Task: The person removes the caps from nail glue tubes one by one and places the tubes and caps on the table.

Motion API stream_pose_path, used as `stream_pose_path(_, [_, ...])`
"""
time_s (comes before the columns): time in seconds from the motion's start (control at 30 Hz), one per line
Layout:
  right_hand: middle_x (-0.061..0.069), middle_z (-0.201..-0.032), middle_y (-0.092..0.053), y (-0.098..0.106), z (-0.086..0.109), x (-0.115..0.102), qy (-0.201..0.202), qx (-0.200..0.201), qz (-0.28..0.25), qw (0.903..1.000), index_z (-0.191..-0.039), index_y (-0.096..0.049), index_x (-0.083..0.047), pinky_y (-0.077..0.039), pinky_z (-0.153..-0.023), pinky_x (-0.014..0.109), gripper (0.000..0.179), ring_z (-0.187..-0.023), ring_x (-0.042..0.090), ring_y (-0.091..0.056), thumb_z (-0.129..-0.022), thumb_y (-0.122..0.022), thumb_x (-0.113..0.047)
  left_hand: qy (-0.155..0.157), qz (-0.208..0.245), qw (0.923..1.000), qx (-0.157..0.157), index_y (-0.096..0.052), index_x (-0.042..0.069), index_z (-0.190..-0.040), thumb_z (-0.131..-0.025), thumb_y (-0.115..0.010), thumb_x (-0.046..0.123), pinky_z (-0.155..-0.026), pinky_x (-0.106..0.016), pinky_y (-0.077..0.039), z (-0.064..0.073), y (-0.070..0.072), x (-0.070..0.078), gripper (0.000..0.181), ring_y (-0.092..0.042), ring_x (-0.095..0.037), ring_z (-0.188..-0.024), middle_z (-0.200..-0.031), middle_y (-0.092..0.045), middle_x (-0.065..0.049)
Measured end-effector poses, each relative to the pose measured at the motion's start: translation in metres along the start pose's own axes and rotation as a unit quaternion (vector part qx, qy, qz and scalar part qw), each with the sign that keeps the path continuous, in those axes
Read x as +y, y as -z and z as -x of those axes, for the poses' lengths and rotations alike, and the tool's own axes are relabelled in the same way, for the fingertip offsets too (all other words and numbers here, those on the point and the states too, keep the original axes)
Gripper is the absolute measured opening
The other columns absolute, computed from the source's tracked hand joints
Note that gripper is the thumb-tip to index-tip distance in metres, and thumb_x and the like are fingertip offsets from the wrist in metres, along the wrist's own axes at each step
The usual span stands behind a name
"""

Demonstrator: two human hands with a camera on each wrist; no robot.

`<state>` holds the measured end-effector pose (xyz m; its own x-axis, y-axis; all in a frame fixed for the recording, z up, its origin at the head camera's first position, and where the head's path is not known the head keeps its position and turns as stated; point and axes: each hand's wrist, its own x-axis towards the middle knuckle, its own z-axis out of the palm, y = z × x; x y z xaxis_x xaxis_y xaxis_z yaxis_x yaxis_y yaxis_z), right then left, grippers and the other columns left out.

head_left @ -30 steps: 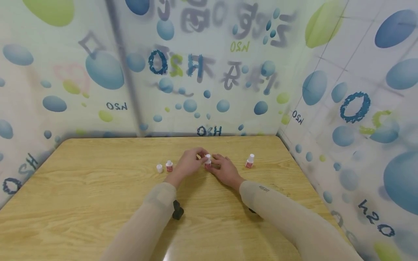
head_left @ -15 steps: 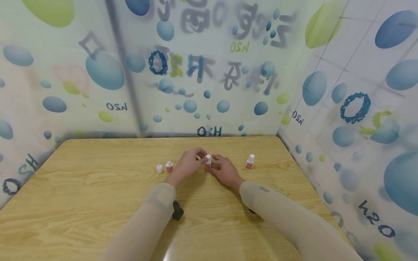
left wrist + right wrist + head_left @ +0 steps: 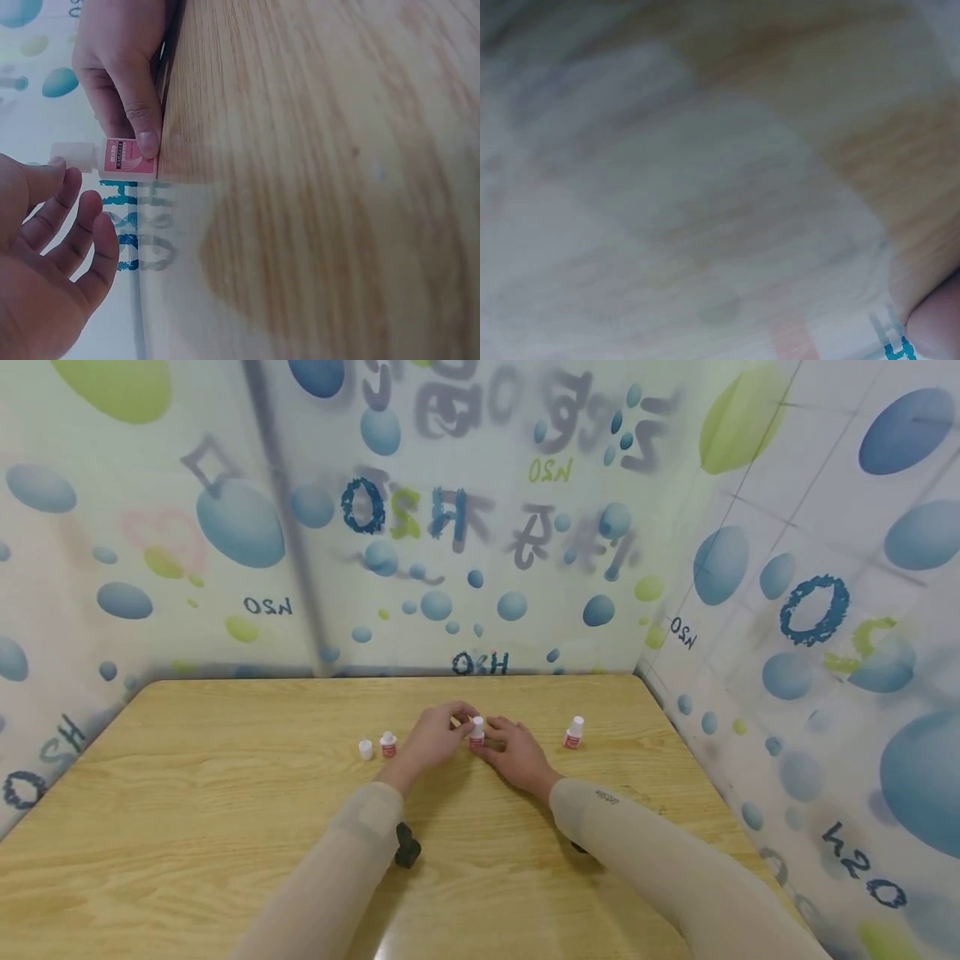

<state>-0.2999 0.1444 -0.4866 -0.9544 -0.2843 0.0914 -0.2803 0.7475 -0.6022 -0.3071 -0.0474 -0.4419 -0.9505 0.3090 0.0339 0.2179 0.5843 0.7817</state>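
A small white bottle with a red label stands upright on the table between the hands. My left hand pinches its white cap between thumb and forefinger; the other fingers are loosely bent, apart from the bottle. Low on the bottle, my right hand holds the body, its thumb lying on the label in the left wrist view. The cap sits on the bottle's neck. The right wrist view is blurred and has only a bit of a hand in its lower right corner.
To the left stand a similar bottle with a narrower white top and a separate white cap. Another bottle, tall cap on, stands to the right. The wooden table meets a patterned curtain at the back.
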Motion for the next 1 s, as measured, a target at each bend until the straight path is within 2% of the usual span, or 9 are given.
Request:
stream_pose_path(0.43, [0.013,-0.164,-0.05,0.0011,-0.0004,0.0003,0.006,0.002,0.005,1.0,-0.15,-0.062,-0.02,-0.018,-0.133,0.057,0.049,-0.157,0.033,-0.041,-0.105,-0.068,-0.039,-0.003,-0.003,1.0,0.0,-0.068,0.015,-0.122,-0.108,-0.065,0.024,-0.079,-0.031,-0.051,-0.0019,-0.0015,0.0005,0.017,-0.062,-0.02,-0.093,-0.113,-0.072,-0.004])
stream_pose_path(0.7, [0.013,-0.164,-0.051,0.001,-0.0039,0.0008,0.017,0.01,0.016,0.9997,-0.15,-0.061,-0.021,-0.019,-0.133,0.058,0.049,-0.158,0.033,-0.041,-0.104,-0.068,-0.039,-0.017,-0.019,0.9997,-0.001,-0.068,0.015,-0.136,-0.11,-0.061,0.021,-0.072,-0.029,-0.051,-0.0044,-0.0008,-0.0002,0.028,-0.063,-0.02,-0.091,-0.116,-0.071,-0.008])
stream_pose_path(0.8, [0.013,-0.164,-0.051,0.0008,-0.0045,0.001,0.017,0.009,0.021,0.9996,-0.15,-0.061,-0.022,-0.019,-0.133,0.057,0.05,-0.157,0.033,-0.042,-0.104,-0.069,-0.039,-0.02,-0.021,0.9996,0.0,-0.069,0.015,-0.132,-0.109,-0.062,0.022,-0.074,-0.029,-0.051,-0.005,-0.001,-0.0006,0.025,-0.062,-0.02,-0.091,-0.115,-0.071,-0.007])
stream_pose_path(1.0, [0.012,-0.165,-0.05,0.0006,-0.0014,-0.0003,0.003,-0.002,0.021,0.9998,-0.149,-0.063,-0.022,-0.019,-0.133,0.057,0.047,-0.157,0.033,-0.041,-0.105,-0.067,-0.04,-0.005,-0.008,1.0,0.001,-0.069,0.014,-0.12,-0.106,-0.068,0.029,-0.081,-0.032,-0.051,-0.0023,-0.0017,-0.0005,0.021,-0.061,-0.02,-0.093,-0.108,-0.069,-0.004])
